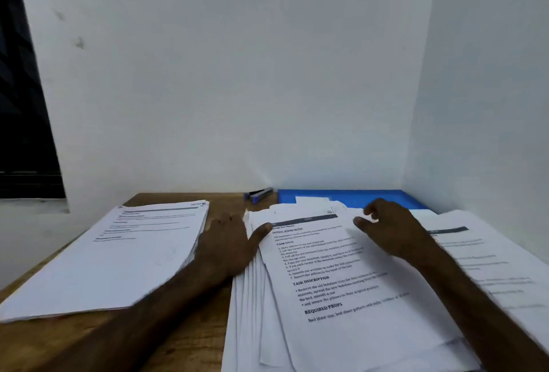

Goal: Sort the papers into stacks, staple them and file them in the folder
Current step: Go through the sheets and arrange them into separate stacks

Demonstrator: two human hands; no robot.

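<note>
A fanned pile of printed sheets covers the middle of the wooden desk. My left hand lies flat at the pile's left edge, thumb resting on the top sheet. My right hand hovers over the top sheet's upper right part, fingers loosely bent, holding nothing that I can see. A tidy stack of papers sits to the left. Another spread of sheets lies to the right. A blue folder lies at the back behind the pile. A blue and black stapler rests beside it.
The desk stands in a corner, with white walls close behind and to the right. A dark window is at the far left. Bare wood shows between the left stack and the middle pile.
</note>
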